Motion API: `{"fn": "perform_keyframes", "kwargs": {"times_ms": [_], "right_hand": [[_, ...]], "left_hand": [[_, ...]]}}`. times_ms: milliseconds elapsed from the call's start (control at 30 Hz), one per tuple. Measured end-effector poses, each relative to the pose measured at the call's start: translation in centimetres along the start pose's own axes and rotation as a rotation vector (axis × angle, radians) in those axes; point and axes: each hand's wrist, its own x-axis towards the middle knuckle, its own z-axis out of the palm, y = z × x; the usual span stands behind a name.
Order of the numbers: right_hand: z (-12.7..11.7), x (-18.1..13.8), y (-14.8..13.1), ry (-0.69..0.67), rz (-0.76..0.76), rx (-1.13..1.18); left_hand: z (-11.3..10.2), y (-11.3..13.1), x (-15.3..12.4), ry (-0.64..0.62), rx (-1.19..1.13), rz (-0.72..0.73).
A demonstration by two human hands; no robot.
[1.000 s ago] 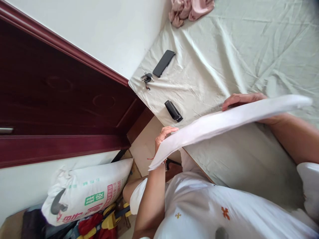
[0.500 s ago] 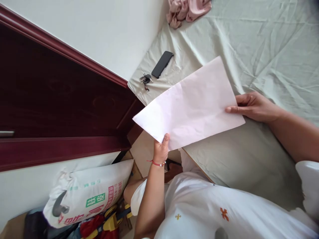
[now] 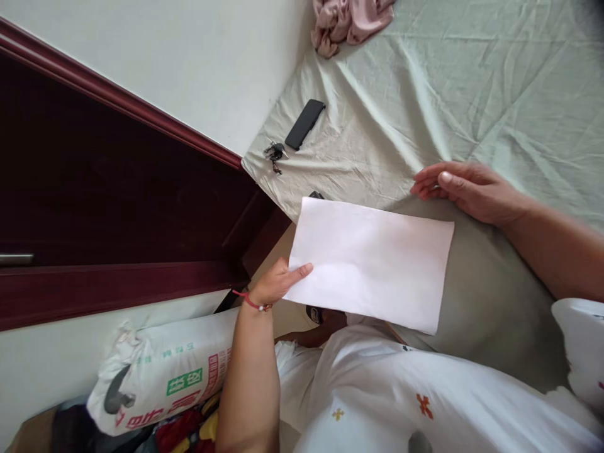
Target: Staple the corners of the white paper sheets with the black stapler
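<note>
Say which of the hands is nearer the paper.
Left: the left hand holds the paper by one end; the right hand is apart, near the opposite end.

Soft light, door (image 3: 117, 182) in deep shadow, right hand (image 3: 481, 192) slightly blurred.

White sack (image 3: 163, 371) — green “麸皮” label (image 3: 184, 382)

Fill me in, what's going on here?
A person holds white paper by one end in the left hand, thumb on top. The right hand is off the paper, near its far corner, holding nothing. Beyond the paper, keys and a black rectangular object lie on a pale green cloth. The paper partly hides another dark object.
</note>
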Motion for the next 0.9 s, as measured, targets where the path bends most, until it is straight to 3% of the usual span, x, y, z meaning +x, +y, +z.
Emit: {"fn": "perform_keyframes", "kwargs": {"times_ms": [133,267,400,467,600,700,900], "right_hand": [[0.0,-0.3,-0.2,-0.192,0.017,-0.219],[-0.3,-0.6,-0.4,-0.28,0.017,-0.207],[-0.6,-0.8,-0.5,-0.362,0.151,-0.175],[-0.5,-0.8,-0.6,-0.346,0.199,-0.194],[0.0,-0.5,-0.7,-0.28,0.188,-0.36],[0.3,-0.2,-0.7,-0.247,0.143,-0.591],[0.2,0.0,-0.3,-0.149,0.105,-0.782]], "left_hand": [[-0.6,5.0,2.1,-0.177,0.268,0.107],[0.5,9.3,3.8,-0.405,0.348,0.159],[2.4,11.0,5.9,-0.641,0.403,0.14],[3.3,10.8,7.0,-0.684,0.405,0.133],[4.9,8.9,8.7,-0.671,0.342,0.137],[5.6,7.0,8.8,-0.594,0.265,0.14],[6.1,2.5,7.2,-0.148,0.041,0.225]]}}
